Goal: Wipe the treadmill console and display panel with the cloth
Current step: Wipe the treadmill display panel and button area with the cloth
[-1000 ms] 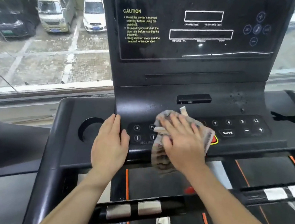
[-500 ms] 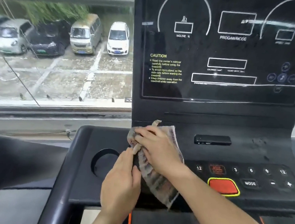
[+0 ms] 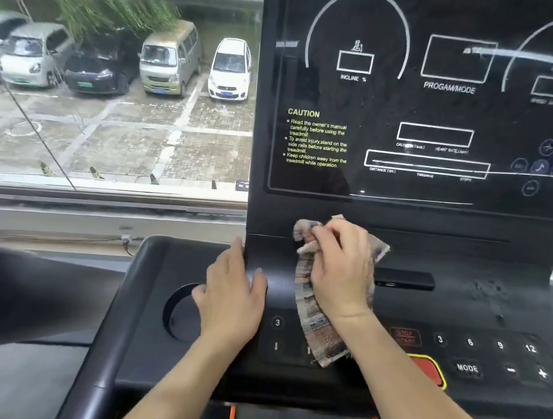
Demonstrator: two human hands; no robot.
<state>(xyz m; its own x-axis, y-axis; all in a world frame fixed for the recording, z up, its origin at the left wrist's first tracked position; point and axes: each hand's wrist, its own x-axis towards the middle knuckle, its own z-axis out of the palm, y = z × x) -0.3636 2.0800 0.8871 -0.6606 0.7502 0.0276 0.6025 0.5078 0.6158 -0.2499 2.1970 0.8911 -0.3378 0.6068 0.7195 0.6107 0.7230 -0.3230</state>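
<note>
The right hand (image 3: pixel 341 275) is gripping the cloth (image 3: pixel 318 331) and pressing it on the console (image 3: pixel 484 308), just under the panel (image 3: pixel 452 108). The left hand (image 3: pixel 232 295) is lying open and flat beside it.

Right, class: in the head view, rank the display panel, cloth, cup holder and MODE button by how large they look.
1. display panel
2. cloth
3. cup holder
4. MODE button
The cloth and the cup holder are partly hidden, so the gap between them is rough.
</note>
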